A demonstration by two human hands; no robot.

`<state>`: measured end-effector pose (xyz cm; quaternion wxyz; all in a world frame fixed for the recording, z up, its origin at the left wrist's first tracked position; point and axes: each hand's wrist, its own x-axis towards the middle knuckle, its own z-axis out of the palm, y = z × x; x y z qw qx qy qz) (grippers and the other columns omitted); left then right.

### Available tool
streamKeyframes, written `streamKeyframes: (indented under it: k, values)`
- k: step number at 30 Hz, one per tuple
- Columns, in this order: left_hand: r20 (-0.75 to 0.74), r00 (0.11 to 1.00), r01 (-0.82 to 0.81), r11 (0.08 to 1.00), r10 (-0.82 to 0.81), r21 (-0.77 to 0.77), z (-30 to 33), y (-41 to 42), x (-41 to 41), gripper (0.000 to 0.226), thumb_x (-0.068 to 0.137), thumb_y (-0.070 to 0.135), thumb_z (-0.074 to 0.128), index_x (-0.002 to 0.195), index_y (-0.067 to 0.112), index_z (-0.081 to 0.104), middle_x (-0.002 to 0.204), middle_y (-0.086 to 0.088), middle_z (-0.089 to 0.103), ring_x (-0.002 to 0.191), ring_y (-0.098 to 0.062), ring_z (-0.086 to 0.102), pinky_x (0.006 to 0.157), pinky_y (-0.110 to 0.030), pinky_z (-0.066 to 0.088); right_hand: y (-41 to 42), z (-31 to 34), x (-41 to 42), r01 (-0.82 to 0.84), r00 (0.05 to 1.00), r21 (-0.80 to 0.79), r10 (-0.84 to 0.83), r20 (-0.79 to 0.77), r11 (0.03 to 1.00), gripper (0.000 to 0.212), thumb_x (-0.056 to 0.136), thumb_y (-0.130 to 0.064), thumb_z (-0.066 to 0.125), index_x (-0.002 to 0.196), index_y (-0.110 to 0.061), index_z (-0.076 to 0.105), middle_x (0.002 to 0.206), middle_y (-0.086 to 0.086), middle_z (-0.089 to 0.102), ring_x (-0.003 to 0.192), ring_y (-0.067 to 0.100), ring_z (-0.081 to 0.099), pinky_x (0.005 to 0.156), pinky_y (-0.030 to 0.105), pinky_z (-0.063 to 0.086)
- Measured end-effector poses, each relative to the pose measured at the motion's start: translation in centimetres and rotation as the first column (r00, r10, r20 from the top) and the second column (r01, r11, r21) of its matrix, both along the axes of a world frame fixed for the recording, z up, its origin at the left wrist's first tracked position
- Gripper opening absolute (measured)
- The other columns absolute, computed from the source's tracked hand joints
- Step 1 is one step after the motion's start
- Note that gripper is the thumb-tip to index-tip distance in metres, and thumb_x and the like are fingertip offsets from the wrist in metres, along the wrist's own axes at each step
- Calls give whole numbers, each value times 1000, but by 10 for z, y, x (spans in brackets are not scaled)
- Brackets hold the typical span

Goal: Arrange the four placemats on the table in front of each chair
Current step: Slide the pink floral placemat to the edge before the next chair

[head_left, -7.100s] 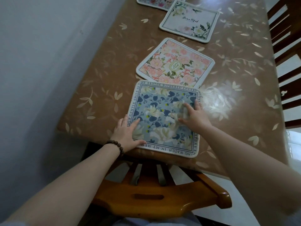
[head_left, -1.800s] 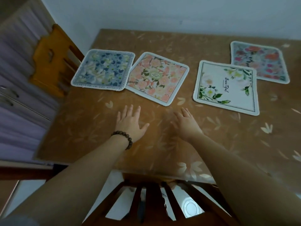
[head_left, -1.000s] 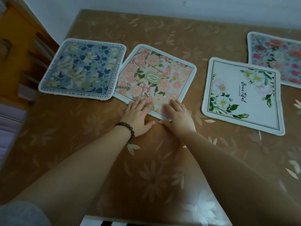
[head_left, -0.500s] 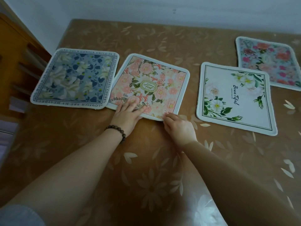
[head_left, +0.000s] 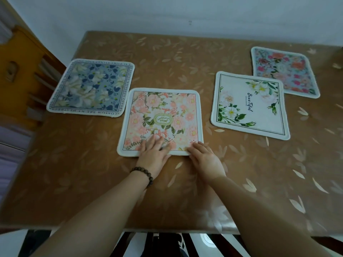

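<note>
A wooden chair (head_left: 20, 75) stood at the table's (head_left: 178, 52) left end, its back against the table edge. Just inside that end lay the blue placemat (head_left: 91, 88), flat on the table, with lettering round its border. Right of the blue mat, and nearer the person, lay the pink placemat (head_left: 161, 117), set square to the table's near edge, with an oval emblem at its middle; the two mats lay just beside each other, and whether their corners touched could not be told.

The left hand (head_left: 154, 154), a dark bead bracelet (head_left: 143, 174) at its wrist, lay flat with straight fingers pressed on the pink mat's near edge, left of that edge's middle. The right hand (head_left: 206, 158) rested at the same mat's near right corner, fingertips on the white border, fingers only loosely bent; whether it pinched the edge or merely pressed it could not be told.

Right of the pink mat, clearly apart from it, lay the white placemat (head_left: 248, 106), turned slightly askew, printed with green leaves and white flowers. Beyond its far right corner, just beside it, lay the red-flowered placemat (head_left: 285, 71), the farthest from the pink mat and close to the table's far right.

Below the table's near edge showed dark chair slats (head_left: 157, 243).
</note>
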<state>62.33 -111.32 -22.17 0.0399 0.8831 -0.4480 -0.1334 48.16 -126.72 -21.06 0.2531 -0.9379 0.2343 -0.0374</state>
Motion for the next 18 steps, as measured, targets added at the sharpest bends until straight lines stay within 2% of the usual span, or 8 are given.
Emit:
streamKeyframes:
  k: [4,11,18]
  values:
    - [-17,1000,17,1000,-17,-11,5,24,-31,43,99,42,30,142,41,32,157,-1,16,145,-26,-1,114,-49,-4,22,3,-30,-21,999,22,22,-38,1000,31,97,-30,48,124,-23,60,139,6,50,136,25,33,106,38,34]
    - [-131,991,25,1000,-25,-3,11,55,-79,44,99,44,27,143,41,31,157,0,15,145,-23,-1,115,-45,-2,49,10,-76,-47,994,52,52,-97,998,32,95,-31,50,125,-25,59,139,5,49,134,27,35,105,40,35]
    - [-119,991,68,998,-67,-1,22,71,-121,44,100,42,26,142,35,35,154,-5,26,144,-25,10,116,-44,0,68,19,-103,-21,987,92,35,-158,996,38,90,-38,57,125,-23,59,139,4,47,131,26,35,105,36,33]
